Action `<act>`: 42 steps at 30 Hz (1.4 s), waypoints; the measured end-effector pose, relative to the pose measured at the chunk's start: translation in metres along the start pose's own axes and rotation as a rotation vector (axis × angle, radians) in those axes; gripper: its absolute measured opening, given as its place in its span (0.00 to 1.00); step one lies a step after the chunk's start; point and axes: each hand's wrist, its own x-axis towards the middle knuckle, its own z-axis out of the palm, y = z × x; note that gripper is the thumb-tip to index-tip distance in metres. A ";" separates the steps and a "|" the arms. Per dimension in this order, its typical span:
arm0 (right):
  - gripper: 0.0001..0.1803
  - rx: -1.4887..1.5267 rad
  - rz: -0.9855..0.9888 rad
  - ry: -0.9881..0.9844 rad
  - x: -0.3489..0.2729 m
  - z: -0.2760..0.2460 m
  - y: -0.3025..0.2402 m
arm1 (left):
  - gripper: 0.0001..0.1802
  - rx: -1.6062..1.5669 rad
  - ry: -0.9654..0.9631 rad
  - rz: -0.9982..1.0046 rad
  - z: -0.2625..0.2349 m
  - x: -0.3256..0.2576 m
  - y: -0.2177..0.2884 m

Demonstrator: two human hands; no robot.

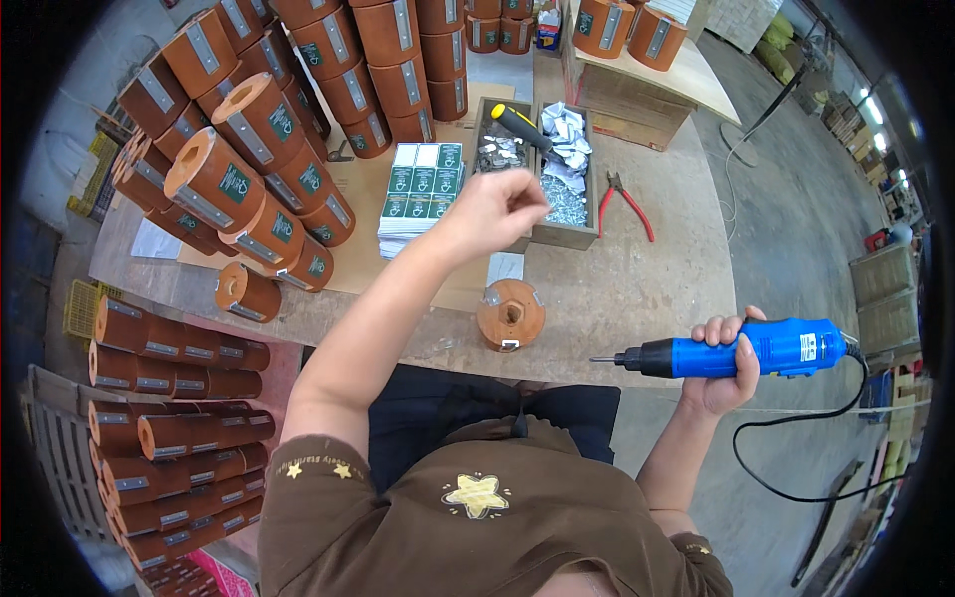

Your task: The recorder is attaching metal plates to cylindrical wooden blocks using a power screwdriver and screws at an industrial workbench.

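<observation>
My left hand (pixel 497 207) is over the near end of a divided wooden tray (pixel 563 237), beside a heap of small silvery screws (pixel 565 202). Its thumb and fingertips are pinched together; what they hold, if anything, cannot be made out. My right hand (pixel 731 368) grips a blue corded electric screwdriver (pixel 796 346) off the table's right front edge, the bit pointing left. Between my hands, near that edge, stands a short reddish-brown cylinder (pixel 528 320) with a hole in its top and small metal fittings at its rim.
Metal pieces (pixel 565 137) and a yellow-and-black handle (pixel 515 123) lie in the tray. Red-handled pliers (pixel 628 206) sit to its right, a stack of green-and-white label sheets (pixel 418 194) to its left. Stacked brown cylinders (pixel 274 124) crowd the left; more (pixel 184 433) are piled below. The power cord (pixel 741 463) loops at right.
</observation>
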 end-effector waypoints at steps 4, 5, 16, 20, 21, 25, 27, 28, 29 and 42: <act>0.25 0.030 0.002 -0.058 0.000 0.020 0.004 | 0.03 -0.185 0.079 0.079 -0.001 -0.063 0.003; 0.25 0.025 -0.003 -0.082 -0.001 0.025 0.005 | 0.03 -0.294 0.135 0.105 0.001 -0.078 0.002; 0.25 0.078 -0.008 -0.226 -0.019 0.070 0.006 | 0.02 -0.461 0.085 -0.143 0.040 -0.173 -0.003; 0.26 0.066 0.000 -0.322 -0.030 0.089 0.006 | 0.02 -0.554 0.015 -0.246 0.050 -0.178 0.003; 0.26 0.077 0.007 -0.350 -0.032 0.092 0.006 | 0.02 -0.592 0.020 -0.252 0.052 -0.180 0.003; 0.27 0.056 0.009 -0.387 -0.036 0.097 0.007 | 0.04 -0.725 0.018 -0.199 0.058 -0.184 -0.003; 0.27 0.052 0.003 -0.390 -0.037 0.097 0.007 | 0.03 -0.725 0.010 -0.201 0.056 -0.185 -0.004; 0.27 0.050 0.001 -0.394 -0.037 0.098 0.007 | 0.02 -0.725 0.005 -0.204 0.055 -0.186 -0.005; 0.27 0.049 0.001 -0.395 -0.037 0.099 0.007 | 0.02 -0.727 0.006 -0.204 0.056 -0.187 -0.007; 0.25 -0.152 -0.064 -0.461 -0.006 0.126 0.064 | 0.07 0.191 0.288 0.288 0.056 -0.172 -0.033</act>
